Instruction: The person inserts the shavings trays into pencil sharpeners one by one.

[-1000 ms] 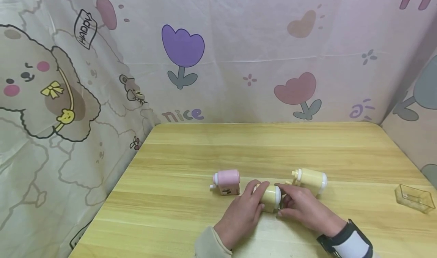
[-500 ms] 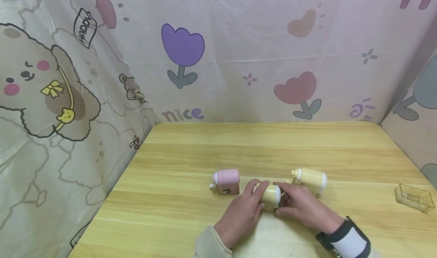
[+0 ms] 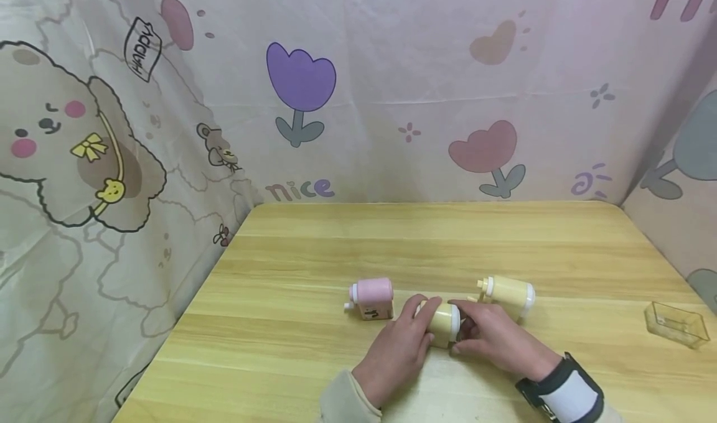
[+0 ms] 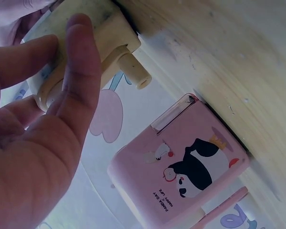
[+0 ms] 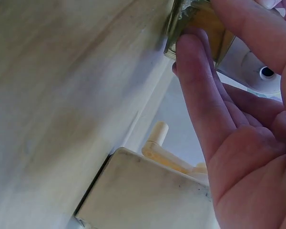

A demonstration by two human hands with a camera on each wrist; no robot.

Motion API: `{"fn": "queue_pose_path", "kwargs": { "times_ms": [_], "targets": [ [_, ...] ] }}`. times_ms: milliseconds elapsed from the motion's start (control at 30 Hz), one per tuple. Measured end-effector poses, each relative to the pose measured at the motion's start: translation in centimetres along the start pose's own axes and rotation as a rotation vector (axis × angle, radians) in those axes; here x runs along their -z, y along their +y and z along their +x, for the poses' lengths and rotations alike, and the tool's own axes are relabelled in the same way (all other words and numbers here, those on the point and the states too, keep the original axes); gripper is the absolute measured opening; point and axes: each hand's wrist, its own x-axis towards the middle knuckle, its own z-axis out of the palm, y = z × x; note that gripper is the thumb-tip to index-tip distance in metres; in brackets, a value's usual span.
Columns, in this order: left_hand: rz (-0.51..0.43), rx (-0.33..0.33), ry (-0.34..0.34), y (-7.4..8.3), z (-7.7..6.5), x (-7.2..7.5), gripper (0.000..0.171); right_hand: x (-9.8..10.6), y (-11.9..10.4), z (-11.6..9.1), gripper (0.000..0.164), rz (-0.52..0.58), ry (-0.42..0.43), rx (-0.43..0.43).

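Observation:
A yellow crank pencil sharpener (image 3: 444,323) with a white end sits low on the table. My left hand (image 3: 394,351) grips its body from the left; beyond those fingers the crank handle (image 4: 135,71) shows in the left wrist view. At the white end, my right hand (image 3: 498,339) pinches a see-through shavings drawer (image 5: 207,24), partly inside the sharpener and largely covered by fingers. Left of my hands stands a pink sharpener (image 3: 375,298) with a panda print. A second yellow sharpener (image 3: 511,293) stands just behind my right hand.
Far to the right, a clear yellowish box (image 3: 676,325) lies on the wooden table (image 3: 280,336). Patterned cloth (image 3: 381,50) hangs along the table's back and both sides.
My right hand has shifted slightly left, closer to the sharpener's white end. The left hand and the sharpener keep their places; the head view has moved a little.

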Motion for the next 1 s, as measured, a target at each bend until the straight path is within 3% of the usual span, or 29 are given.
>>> {"fn": "queue_pose_path", "kwargs": {
  "times_ms": [1000],
  "targets": [
    [0.006,-0.01,0.015,-0.03,0.1,-0.07,0.059,-0.38,0.08,0.48,0.059,0.014,0.025,-0.002]
  ]
}}
